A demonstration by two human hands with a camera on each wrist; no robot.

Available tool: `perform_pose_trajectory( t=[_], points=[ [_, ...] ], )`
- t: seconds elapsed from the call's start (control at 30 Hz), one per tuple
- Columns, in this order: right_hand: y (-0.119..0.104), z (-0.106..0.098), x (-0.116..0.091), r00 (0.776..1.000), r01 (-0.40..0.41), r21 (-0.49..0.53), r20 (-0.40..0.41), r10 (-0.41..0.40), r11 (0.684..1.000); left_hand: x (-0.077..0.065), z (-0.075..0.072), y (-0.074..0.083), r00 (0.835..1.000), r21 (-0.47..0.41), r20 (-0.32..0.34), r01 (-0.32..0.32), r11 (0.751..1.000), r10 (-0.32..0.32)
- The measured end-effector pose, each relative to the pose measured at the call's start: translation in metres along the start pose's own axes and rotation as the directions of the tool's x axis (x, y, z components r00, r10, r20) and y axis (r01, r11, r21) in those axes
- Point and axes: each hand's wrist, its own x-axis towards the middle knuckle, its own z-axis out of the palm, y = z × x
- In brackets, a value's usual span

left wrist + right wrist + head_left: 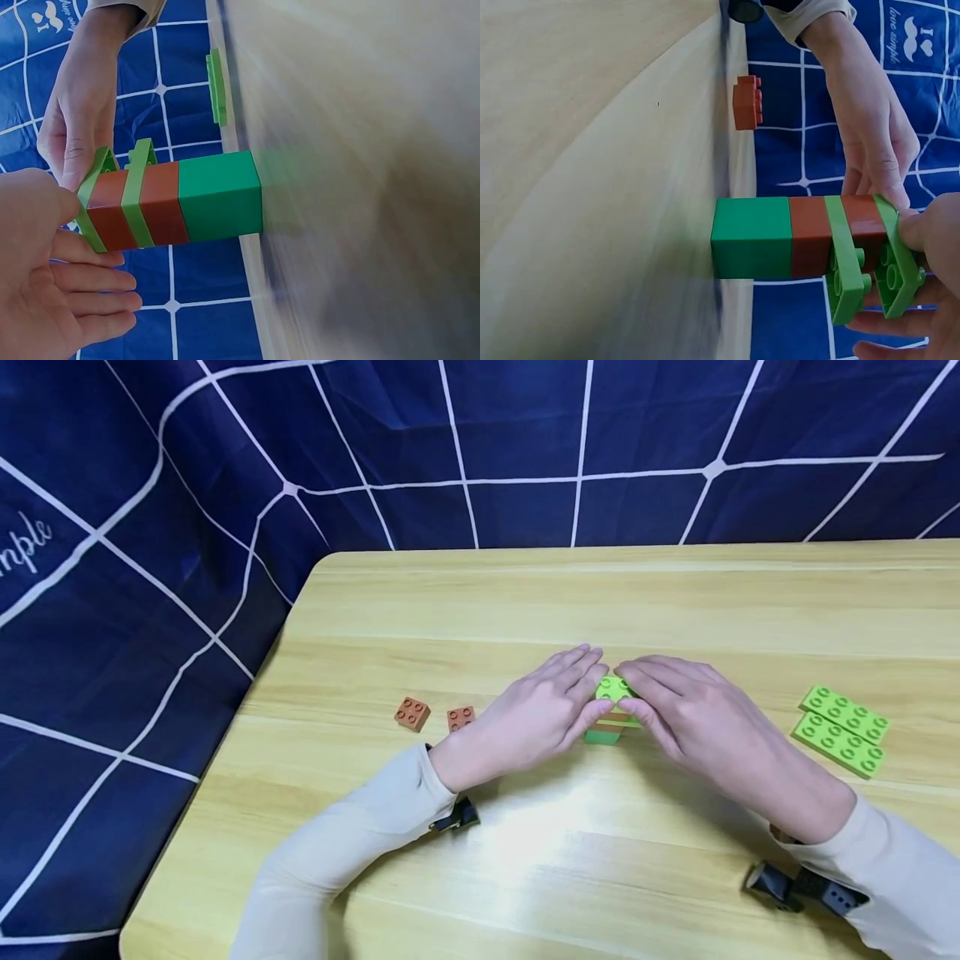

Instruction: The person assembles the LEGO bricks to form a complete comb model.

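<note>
A small tower of toy building bricks stands upright on the table, with a dark green block (221, 196) at its base. Above it alternate a brown brick (163, 202), a lime green plate (137, 196), another brown brick (861, 221) and a lime green top plate (613, 688). Both lime plates stick out past the bricks toward the right-hand side. My left hand (536, 714) pinches the left end of the top plate between thumb and fingers. On the opposite end, my right hand (701, 727) grips the same plate, thumb in front and fingers behind.
Two loose brown bricks lie left of the tower, one brown brick (412, 714) farther out and a nearer brown brick (461, 718) partly behind my left wrist. Two lime green plates (843, 731) lie side by side at right. A blue curtain (517, 452) borders the wooden table (525, 602).
</note>
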Motion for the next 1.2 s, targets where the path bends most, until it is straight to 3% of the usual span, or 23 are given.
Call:
perform_pose_trajectory(
  t=[0.2,0.37,0.6,0.7,0.83,1.07,1.13,1.2],
  points=[
    [0.004,-0.001,-0.003,0.999,-0.021,0.047,0.034,0.019,0.999,0.001,0.006,0.000,0.999,-0.036,-0.033,-0.005,0.999,0.003],
    [0.008,-0.012,-0.018,0.989,-0.119,0.098,0.100,0.109,0.988,-0.002,0.015,0.003,0.997,-0.083,-0.068,-0.032,0.996,0.027],
    [0.037,-0.028,-0.049,0.957,-0.278,0.049,0.107,0.271,0.959,-0.005,0.014,0.003,0.997,-0.276,-0.074,0.013,0.961,-0.035],
    [0.054,-0.030,-0.064,0.928,-0.332,-0.026,0.168,0.332,0.943,-0.006,0.010,0.003,0.995,-0.312,-0.090,0.016,0.950,-0.047],
    [0.072,-0.026,-0.080,0.901,-0.330,-0.124,0.255,0.351,0.936,-0.006,0.009,0.003,0.993,-0.320,-0.111,0.008,0.947,-0.046],
    [0.086,-0.026,-0.091,0.929,-0.242,-0.167,0.244,0.278,0.956,-0.003,0.011,0.003,0.988,-0.313,-0.154,-0.028,0.949,-0.022],
    [0.090,-0.030,-0.092,0.928,-0.242,-0.202,0.238,0.287,0.949,-0.002,0.011,0.003,0.987,-0.311,-0.162,-0.038,0.950,-0.014],
    [0.094,-0.035,-0.092,0.909,-0.266,-0.255,0.255,0.330,0.930,-0.001,0.010,0.002,0.986,-0.311,-0.166,-0.043,0.949,-0.010]
  ],
)
